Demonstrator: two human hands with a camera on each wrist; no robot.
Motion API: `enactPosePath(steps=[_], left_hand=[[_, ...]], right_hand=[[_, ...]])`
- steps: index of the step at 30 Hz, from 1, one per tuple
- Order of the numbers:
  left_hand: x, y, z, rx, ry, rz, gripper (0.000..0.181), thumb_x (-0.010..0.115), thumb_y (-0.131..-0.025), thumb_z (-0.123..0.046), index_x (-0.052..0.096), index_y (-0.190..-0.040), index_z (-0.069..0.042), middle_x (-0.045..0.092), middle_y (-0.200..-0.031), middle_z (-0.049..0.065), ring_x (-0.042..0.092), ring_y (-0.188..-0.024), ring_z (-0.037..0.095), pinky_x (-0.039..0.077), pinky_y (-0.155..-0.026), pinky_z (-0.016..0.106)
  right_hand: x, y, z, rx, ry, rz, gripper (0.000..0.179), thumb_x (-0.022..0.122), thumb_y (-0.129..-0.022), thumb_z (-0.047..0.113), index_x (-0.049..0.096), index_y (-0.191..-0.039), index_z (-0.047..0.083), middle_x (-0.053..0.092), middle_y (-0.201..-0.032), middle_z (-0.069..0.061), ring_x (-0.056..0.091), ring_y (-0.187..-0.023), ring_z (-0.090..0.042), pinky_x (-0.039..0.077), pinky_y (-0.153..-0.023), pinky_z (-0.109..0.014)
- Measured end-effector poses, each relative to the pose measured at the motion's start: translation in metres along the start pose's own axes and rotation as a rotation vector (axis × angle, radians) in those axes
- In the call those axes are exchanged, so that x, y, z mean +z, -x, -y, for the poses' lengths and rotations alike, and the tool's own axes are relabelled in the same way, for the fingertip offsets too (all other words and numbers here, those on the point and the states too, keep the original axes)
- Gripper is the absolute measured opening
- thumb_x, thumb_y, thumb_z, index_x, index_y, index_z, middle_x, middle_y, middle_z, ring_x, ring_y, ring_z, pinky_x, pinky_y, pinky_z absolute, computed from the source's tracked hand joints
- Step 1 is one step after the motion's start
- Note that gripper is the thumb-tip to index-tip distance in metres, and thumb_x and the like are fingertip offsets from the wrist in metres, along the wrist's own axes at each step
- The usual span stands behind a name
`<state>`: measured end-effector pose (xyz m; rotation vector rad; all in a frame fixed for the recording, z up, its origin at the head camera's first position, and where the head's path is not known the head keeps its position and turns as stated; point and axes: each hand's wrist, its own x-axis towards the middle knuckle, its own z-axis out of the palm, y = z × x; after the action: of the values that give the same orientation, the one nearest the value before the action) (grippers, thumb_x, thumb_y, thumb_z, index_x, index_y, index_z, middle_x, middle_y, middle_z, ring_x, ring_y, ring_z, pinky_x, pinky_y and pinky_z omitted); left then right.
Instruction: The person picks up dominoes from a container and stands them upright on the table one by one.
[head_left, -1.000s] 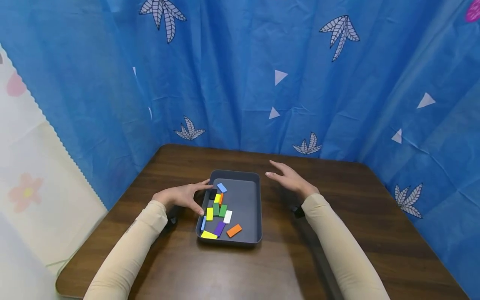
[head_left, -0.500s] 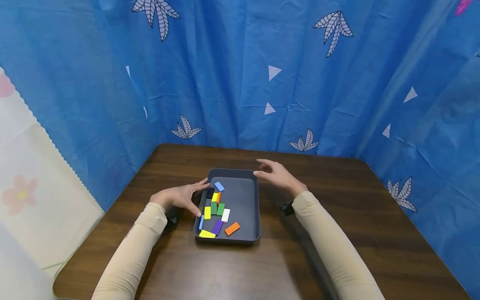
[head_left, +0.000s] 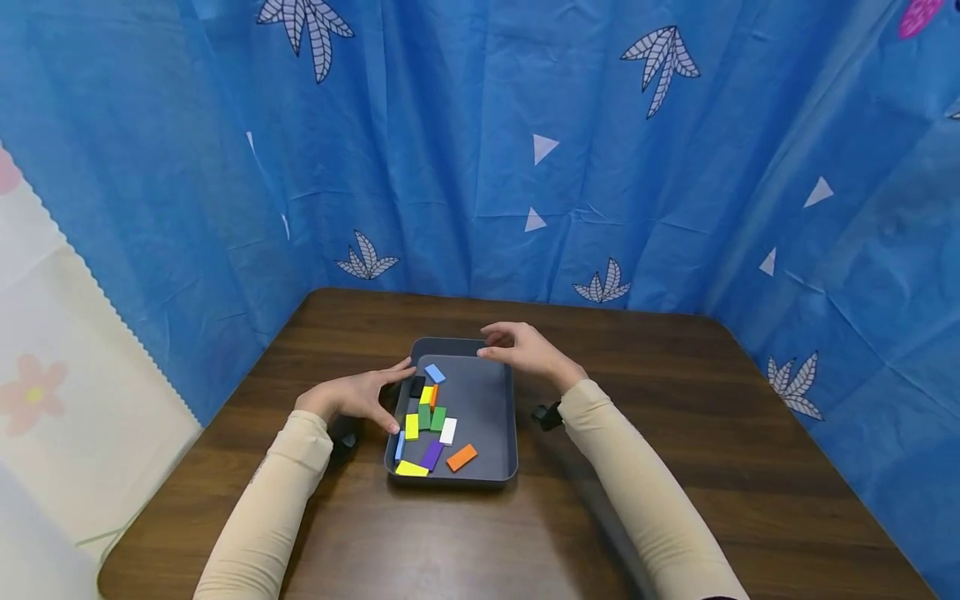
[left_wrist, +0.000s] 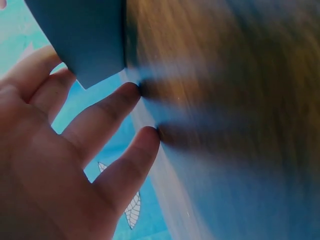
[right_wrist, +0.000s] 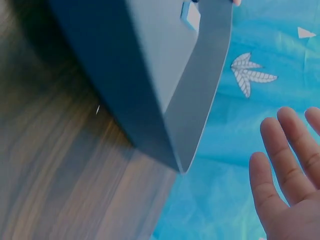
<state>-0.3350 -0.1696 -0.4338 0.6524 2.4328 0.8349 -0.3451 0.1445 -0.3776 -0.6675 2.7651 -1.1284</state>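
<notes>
A dark grey tray (head_left: 483,408) lies on the wooden table, with coloured blocks gathered along its left side. My left hand (head_left: 351,397) rests at the tray's left wall, thumb and fingers spread wide. In the left wrist view, two fingertips reach down to the tabletop beside the tray. My right hand (head_left: 528,352) hovers over the tray's far right corner, fingers loosely bent and holding nothing. Nearest to it inside is a blue block (head_left: 435,373). An orange block (head_left: 461,457) lies near the front, close to a purple block (head_left: 432,456) and a white block (head_left: 447,432).
Green blocks (head_left: 438,418), yellow blocks (head_left: 412,427) and a black block (head_left: 417,387) sit close together in the tray. Brown tabletop (head_left: 637,400) surrounds the tray. A blue curtain (head_left: 450,167) hangs behind the table, and a pale cloth (head_left: 67,333) hangs at the left.
My right hand has moved left, from beside the tray to above its far right corner. The left hand stays at the left wall. The blocks keep their places.
</notes>
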Motion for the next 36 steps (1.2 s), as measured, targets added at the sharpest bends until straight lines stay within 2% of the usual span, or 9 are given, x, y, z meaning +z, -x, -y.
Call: enactPosePath(steps=[9, 16, 21, 28, 36], left_hand=[[0.002, 0.000, 0.002, -0.035, 0.004, -0.026, 0.107, 0.078, -0.055, -0.049, 0.016, -0.142, -0.034, 0.003, -0.151, -0.007, 0.013, -0.135, 0.032, 0.021, -0.099, 0.062], [0.002, 0.001, 0.005, -0.031, -0.002, -0.034, 0.106, 0.077, -0.056, -0.050, 0.016, -0.142, -0.034, 0.003, -0.150, -0.009, 0.013, -0.136, 0.030, 0.020, -0.100, 0.062], [0.004, -0.001, 0.007, -0.009, 0.004, -0.038, 0.105, 0.077, -0.058, -0.049, 0.015, -0.142, -0.034, 0.003, -0.150, -0.008, 0.013, -0.135, 0.030, 0.020, -0.100, 0.062], [0.004, -0.001, 0.007, -0.003, -0.002, -0.043, 0.105, 0.076, -0.059, -0.048, 0.014, -0.142, -0.033, 0.002, -0.150, -0.010, 0.012, -0.136, 0.030, 0.021, -0.099, 0.062], [0.004, -0.001, 0.008, 0.010, 0.013, -0.027, 0.105, 0.077, -0.060, -0.047, 0.013, -0.142, -0.032, 0.000, -0.150, -0.012, 0.010, -0.136, 0.029, 0.020, -0.101, 0.061]], right_hand=[[0.016, -0.007, 0.011, -0.026, -0.033, 0.067, 0.056, 0.066, -0.074, 0.046, 0.052, -0.122, 0.019, 0.059, -0.108, -0.001, 0.054, -0.096, -0.012, 0.048, -0.083, -0.033], [0.027, -0.015, 0.021, -0.023, -0.065, 0.122, 0.059, 0.068, -0.072, 0.046, 0.052, -0.121, 0.017, 0.058, -0.114, -0.009, 0.055, -0.097, -0.013, 0.048, -0.084, -0.032], [0.037, -0.017, 0.027, -0.010, -0.071, 0.148, 0.057, 0.069, -0.074, 0.041, 0.052, -0.122, 0.015, 0.057, -0.116, -0.010, 0.055, -0.100, -0.015, 0.049, -0.084, -0.032], [0.052, -0.023, 0.025, -0.007, -0.067, 0.201, 0.061, 0.069, -0.074, 0.040, 0.050, -0.124, 0.012, 0.056, -0.118, -0.011, 0.055, -0.102, -0.016, 0.048, -0.086, -0.032], [0.068, -0.028, 0.020, 0.039, -0.074, 0.225, 0.063, 0.070, -0.074, 0.037, 0.048, -0.126, 0.008, 0.057, -0.115, -0.007, 0.054, -0.101, -0.016, 0.048, -0.087, -0.033]])
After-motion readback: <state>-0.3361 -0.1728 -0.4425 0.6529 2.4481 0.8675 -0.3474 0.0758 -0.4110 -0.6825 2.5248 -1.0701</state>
